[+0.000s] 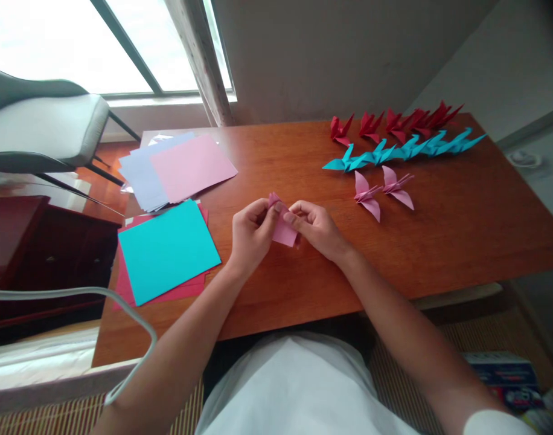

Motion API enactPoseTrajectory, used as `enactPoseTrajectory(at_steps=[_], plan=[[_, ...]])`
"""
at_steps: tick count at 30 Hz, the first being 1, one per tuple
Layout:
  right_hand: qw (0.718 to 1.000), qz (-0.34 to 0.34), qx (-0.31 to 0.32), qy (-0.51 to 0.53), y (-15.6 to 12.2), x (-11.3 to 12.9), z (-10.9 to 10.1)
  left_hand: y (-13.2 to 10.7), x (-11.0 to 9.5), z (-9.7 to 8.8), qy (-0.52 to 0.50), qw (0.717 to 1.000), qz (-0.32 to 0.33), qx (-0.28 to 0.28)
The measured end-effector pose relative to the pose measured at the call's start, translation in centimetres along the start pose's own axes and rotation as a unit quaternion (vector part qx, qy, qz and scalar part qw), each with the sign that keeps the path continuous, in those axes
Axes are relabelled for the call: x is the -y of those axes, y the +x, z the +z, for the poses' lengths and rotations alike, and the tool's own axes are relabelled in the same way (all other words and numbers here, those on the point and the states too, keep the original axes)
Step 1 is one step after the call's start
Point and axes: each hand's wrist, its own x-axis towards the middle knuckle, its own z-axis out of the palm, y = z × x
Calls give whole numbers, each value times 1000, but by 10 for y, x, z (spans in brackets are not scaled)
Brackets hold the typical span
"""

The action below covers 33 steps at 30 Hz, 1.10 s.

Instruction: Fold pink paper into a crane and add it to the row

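A small piece of folded pink paper [284, 232] is held up between both hands, above the middle of the wooden table. My left hand [253, 232] pinches its upper left part, thumb on top. From the other side, my right hand [316, 226] grips its right edge between thumb and fingers. To the right of my hands stand two pink paper cranes [367, 196]. Behind them run a row of blue paper cranes [380, 153] and a row of red paper cranes [396, 125].
On the table's left lie pink sheets [195, 168] over pale lilac sheets [143, 175]. Nearer me, a turquoise sheet [170, 251] covers red sheets [125, 284]. A grey chair [45, 124] stands beyond the left edge. A pale cable [136, 314] curves near my left forearm.
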Motion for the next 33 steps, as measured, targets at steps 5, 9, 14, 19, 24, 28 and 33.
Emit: enactPoseTrajectory(at_steps=[5, 9, 14, 19, 24, 28, 33], plan=[[999, 3, 32, 14, 2, -5, 1, 3, -1, -3, -4, 1000, -4, -7], [1000, -11, 7, 11, 0, -6, 1, 6, -3, -5, 7, 1000, 12, -26], [998, 9, 45, 54, 2, -4, 3, 5, -5, -4, 16, 997, 28, -74], [998, 7, 43, 50, 4, -5, 1, 8, -3, -5, -14, 996, 20, -84], [996, 43, 73, 42, 4, -5, 2, 10, 3, -8, -46, 993, 13, -104], [996, 32, 84, 19, 2, -5, 1, 10, 4, -10, -51, 991, 20, -125], [993, 53, 101, -11, 0, -8, -1, 9, 1, -8, -14, 995, 10, -103]])
